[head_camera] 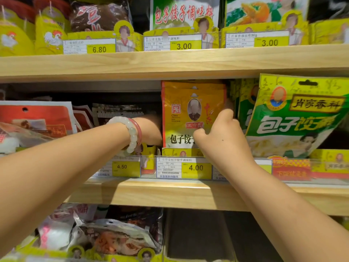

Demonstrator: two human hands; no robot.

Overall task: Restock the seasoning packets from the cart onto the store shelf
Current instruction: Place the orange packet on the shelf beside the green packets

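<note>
Both arms reach up from the lower corners of the frame to the middle shelf (170, 193) at centre. The left hand (149, 131), with two bracelets (133, 134) on its wrist, lies against the left edge of the orange seasoning packets (190, 110); its fingers are blurred and hidden behind them, so whether it grips cannot be told. The right hand (221, 133) pinches the packets' right edge, thumb on the front, fingers curled behind. The packets stand upright between the hands, above the price tag (184, 168) reading 4.00. At least two orange packets show, one behind another. Just right, a green packet (294, 118) leans forward.
</note>
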